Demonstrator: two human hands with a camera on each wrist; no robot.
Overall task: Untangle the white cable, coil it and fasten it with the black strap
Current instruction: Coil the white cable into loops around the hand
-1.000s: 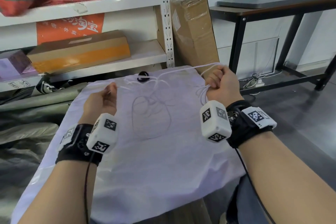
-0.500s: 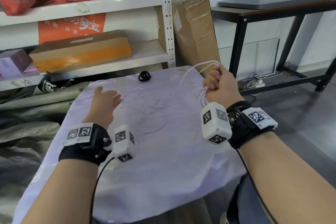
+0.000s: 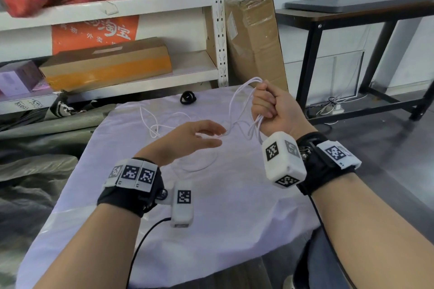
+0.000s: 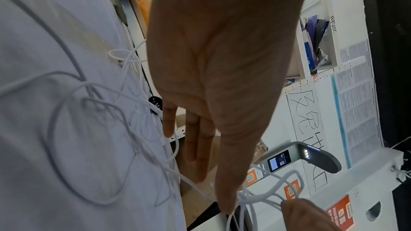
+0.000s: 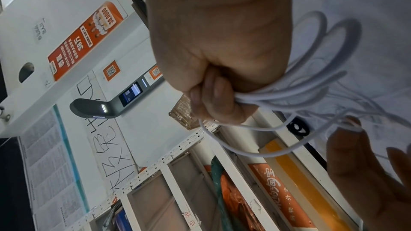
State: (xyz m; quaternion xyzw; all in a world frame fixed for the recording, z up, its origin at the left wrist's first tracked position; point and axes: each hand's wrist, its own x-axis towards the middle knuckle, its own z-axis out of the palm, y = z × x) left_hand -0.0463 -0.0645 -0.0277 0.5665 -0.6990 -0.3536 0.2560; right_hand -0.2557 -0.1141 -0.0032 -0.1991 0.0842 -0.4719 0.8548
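Note:
My right hand is raised over the right side of the cloth-covered table and grips several loops of the white cable in its fist. The loops hang out below the fist. The remaining cable lies in loose tangled curves on the cloth. My left hand reaches toward the right hand with straight fingers. Its fingertips touch a slack strand just below the fist. The black strap lies curled at the cloth's far edge, away from both hands.
Behind the table stands a white metal shelf with a flat cardboard box. A tall wrapped carton leans next to the shelf post. A black-framed desk stands at the right. Grey tarpaulin is piled at the left.
My left hand has let go of the taut strand, opened and swung right toward the right hand. The strand went slack. The right hand kept its grip on the loops.

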